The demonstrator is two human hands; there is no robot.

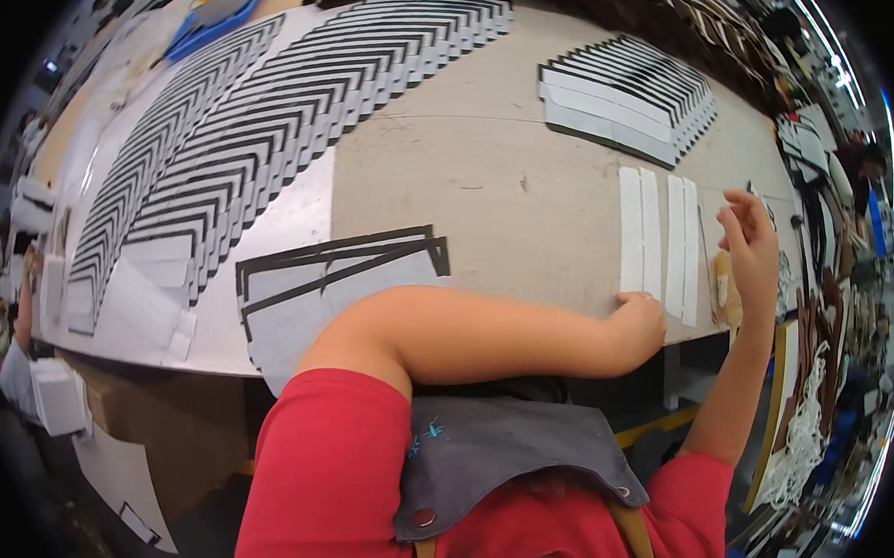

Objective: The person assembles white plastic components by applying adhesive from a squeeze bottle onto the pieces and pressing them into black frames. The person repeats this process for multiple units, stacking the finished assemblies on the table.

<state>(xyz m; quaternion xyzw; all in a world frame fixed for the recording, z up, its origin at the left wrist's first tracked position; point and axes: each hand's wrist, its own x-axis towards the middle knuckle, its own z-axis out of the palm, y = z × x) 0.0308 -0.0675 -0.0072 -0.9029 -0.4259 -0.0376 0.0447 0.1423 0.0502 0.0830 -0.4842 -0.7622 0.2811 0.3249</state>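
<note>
My left hand is at the near ends of several narrow white strips, which lie side by side on the table's right part. Its fingers are curled closed, and what they hold, if anything, is hidden. My right hand is raised to the right of the strips, fingers bent but apart, with nothing visible in them. A tan, yellowish object lies under it near the table edge. Beyond the strips is a fanned stack of white panels with dark edges. Near my left elbow lie loose grey-white panels with black borders.
Long overlapping rows of black-edged panels cover the table's left side. At the far left stands a blue tray holding a bowl. Dark fabric lies along the far edge. White cords hang at the right, past the table.
</note>
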